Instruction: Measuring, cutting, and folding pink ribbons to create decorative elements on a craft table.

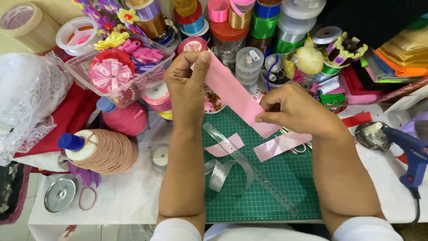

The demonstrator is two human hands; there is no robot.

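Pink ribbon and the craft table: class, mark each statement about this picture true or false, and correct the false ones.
1. Both hands hold the pink ribbon strip. True.
2. The clear ruler lies on a green cutting mat. True.
3. The glue gun is red. False: it is blue.
4. The left hand holds scissors. False: it pinches the ribbon's upper end; the right hand grips the lower end.

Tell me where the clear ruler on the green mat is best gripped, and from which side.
Probably the clear ruler is best pinched across its narrow width at its bare lower end, coming from above. It lies flat and diagonal; its upper part is crowded by pink pieces and a silver ribbon.
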